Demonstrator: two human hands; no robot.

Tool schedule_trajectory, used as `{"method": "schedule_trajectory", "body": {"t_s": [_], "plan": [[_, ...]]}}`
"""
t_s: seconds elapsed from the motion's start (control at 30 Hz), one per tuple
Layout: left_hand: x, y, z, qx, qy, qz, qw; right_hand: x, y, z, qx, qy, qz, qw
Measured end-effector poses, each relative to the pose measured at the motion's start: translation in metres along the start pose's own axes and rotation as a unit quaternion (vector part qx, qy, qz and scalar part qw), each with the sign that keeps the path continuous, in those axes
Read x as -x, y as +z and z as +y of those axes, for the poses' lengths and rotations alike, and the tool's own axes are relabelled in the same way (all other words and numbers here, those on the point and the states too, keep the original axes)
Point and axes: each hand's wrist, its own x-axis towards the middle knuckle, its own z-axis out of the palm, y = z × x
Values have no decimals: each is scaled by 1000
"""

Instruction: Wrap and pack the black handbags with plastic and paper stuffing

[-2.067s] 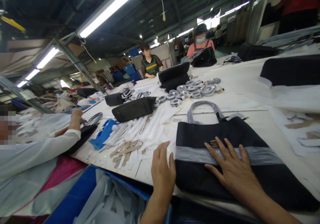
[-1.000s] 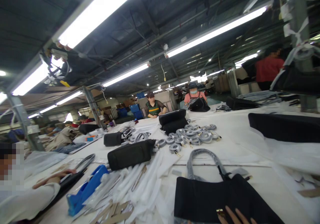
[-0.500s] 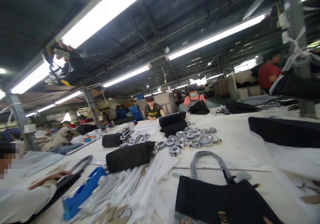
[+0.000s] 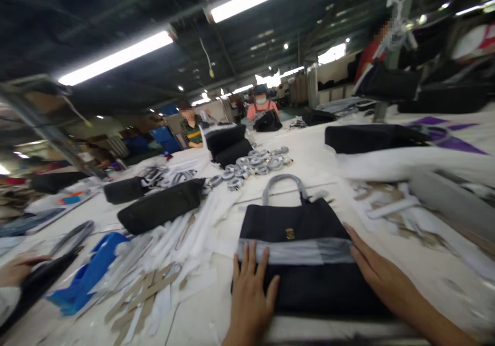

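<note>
While a white table (image 4: 313,155) spreads before me, a black bag (image 4: 305,286) lies on it close to me, top toward twelve o'clock. At ten o'clock from it sits a smaller dark bag (image 4: 162,207); at nine, a blue tape dispenser (image 4: 87,279). My left hand (image 4: 251,289) rests open and fairly flat on the bag's lower left, fingers slightly spread, gripping nothing. My right hand (image 4: 377,271), also open, has its fingers along the right edge. A grey band (image 4: 294,252) crosses the front, below a small gold emblem (image 4: 290,233).
</note>
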Motion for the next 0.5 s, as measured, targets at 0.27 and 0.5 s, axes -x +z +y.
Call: {"method": "schedule_trajectory", "body": {"t_s": [0.27,0.5], "plan": [[0,2,-2,-8,15,-14,1000,-2,-20,-18,15,-133,-52,990],[4,12,-6,-32,12,53,998,19,21,6,34,-146,-32,988]]}}
